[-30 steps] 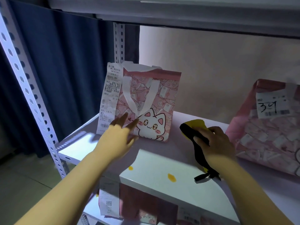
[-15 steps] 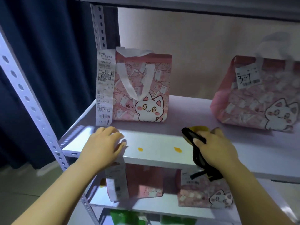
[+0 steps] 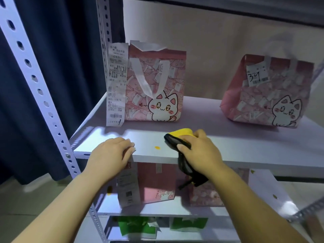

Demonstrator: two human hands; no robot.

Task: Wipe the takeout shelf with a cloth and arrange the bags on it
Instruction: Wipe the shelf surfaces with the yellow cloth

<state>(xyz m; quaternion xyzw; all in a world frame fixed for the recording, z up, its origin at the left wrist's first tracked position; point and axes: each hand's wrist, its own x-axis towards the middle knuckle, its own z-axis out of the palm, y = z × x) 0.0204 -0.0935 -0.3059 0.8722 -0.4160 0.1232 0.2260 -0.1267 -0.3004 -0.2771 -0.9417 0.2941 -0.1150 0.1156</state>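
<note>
A white shelf board (image 3: 245, 146) carries two pink cat-print bags. The left bag (image 3: 156, 85) stands upright at the back with a long receipt (image 3: 115, 85) hanging off its left side. The right bag (image 3: 268, 92) leans at the back right with a small label. My right hand (image 3: 198, 151) grips a yellow and black cloth (image 3: 182, 135) pressed on the shelf's front part. A small yellow spot (image 3: 157, 147) lies just left of the cloth. My left hand (image 3: 110, 151) rests on the front edge with its fingers curled over the board.
A perforated metal post (image 3: 35, 81) stands at the front left, a dark blue curtain (image 3: 70, 67) behind it. The shelf below holds pink bags (image 3: 154, 181) with a receipt. Green bags (image 3: 136, 227) sit on a lower shelf. Another shelf (image 3: 228, 9) hangs overhead.
My left hand drew back from the left bag to the shelf's front edge. My right hand slid the cloth leftward over one yellow spot. The view pulled back and down.
</note>
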